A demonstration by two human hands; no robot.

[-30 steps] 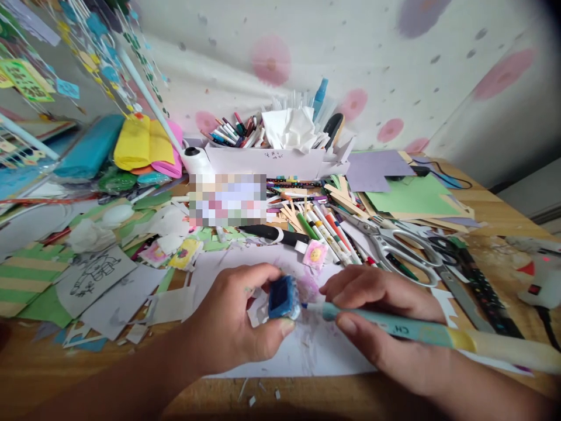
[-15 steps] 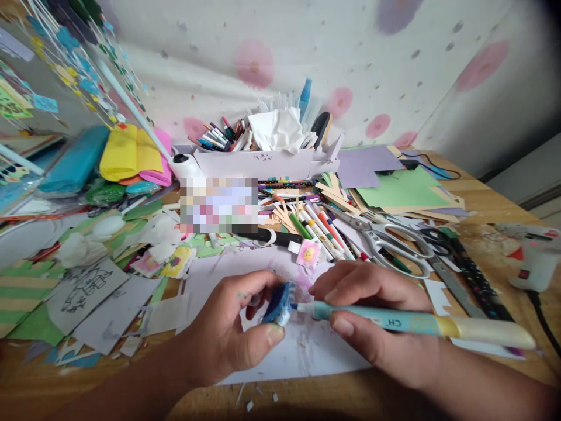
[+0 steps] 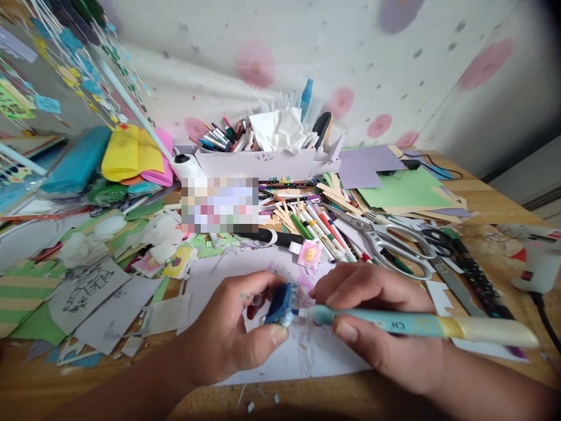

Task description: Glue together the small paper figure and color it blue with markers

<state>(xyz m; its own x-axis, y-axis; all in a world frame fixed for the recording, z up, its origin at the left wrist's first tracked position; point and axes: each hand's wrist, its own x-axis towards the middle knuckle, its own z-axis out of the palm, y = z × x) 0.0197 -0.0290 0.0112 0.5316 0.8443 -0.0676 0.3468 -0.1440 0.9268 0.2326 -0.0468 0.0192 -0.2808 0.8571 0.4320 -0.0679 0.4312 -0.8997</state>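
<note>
Between thumb and fingers, my left hand [image 3: 228, 330] pinches a small blue piece [image 3: 280, 303] with a dark blue face and a paler, scalloped edge. My right hand [image 3: 381, 316] grips a light blue marker [image 3: 421, 323] with a yellow band and cream end, lying nearly level. The marker's blue tip is at the right edge of the piece; whether it touches, I cannot tell exactly. Under both hands lies a white sheet of paper [image 3: 245, 374] with purple smudges. A small pink square with a yellow flower [image 3: 310, 254] sits just beyond my hands.
Large scissors [image 3: 398, 240] and several markers [image 3: 319, 228] lie behind my right hand. A white glue gun [image 3: 537, 263] stands at the right. Paper scraps [image 3: 96, 298] cover the left side. A white box [image 3: 258, 162] of pens and tissues stands at the back.
The blue piece is turned slightly in my left hand, and the marker tip stays by its right edge. Both hands appear shifted a little to the right; the grips are unchanged.
</note>
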